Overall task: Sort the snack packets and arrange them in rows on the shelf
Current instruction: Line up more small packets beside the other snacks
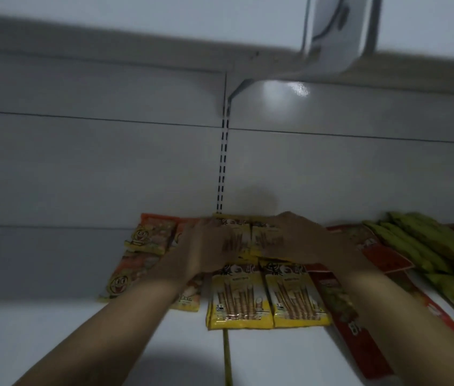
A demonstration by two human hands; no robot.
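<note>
Resting flat on the rear yellow packets [248,232], left hand [206,246] and right hand [298,240], both spread open.

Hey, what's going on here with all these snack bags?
A person is arranging snack packets on a white shelf. The left hand and the right hand rest on the back yellow packets, which lie near the rear wall, apparently to line them up. The front yellow packets lie flat side by side just ahead of them. Orange packets lie to the left, with red packets and green packets to the right.
</note>
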